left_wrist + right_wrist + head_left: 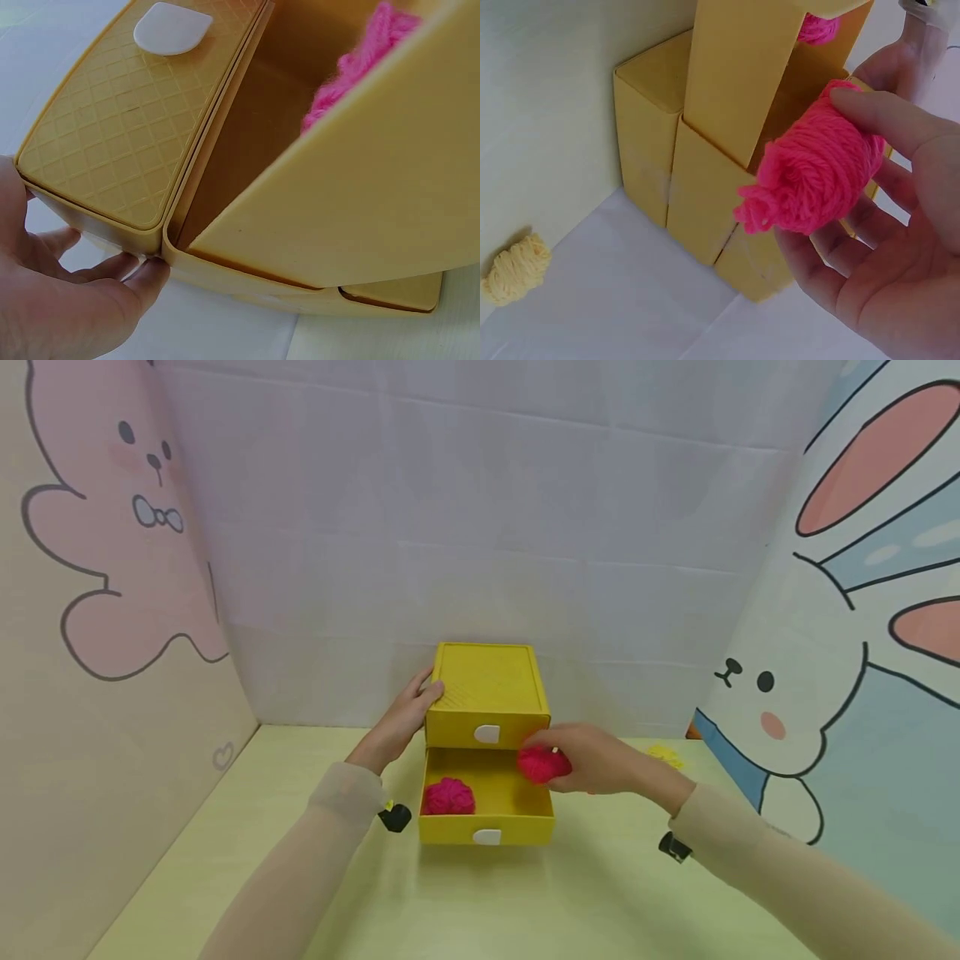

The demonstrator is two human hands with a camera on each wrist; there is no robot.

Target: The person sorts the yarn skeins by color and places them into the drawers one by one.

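A yellow drawer cabinet (489,681) stands near the back wall, its middle drawer (486,829) pulled out. A pink yarn ball (450,797) lies in the drawer's front left corner. My left hand (401,718) rests on the cabinet's upper left side, thumb along the top edge and fingers against the side wall. Over the right part of the open drawer, my right hand (596,760) holds a second pink yarn ball (817,165) between thumb and fingers. A loose yarn end sticks out of that ball in the right wrist view.
A yellow yarn ball (664,756) lies on the table right of the cabinet, partly behind my right forearm. White pull tabs (172,28) mark the drawer fronts. Walls with cartoon animals (780,693) border the table on both sides.
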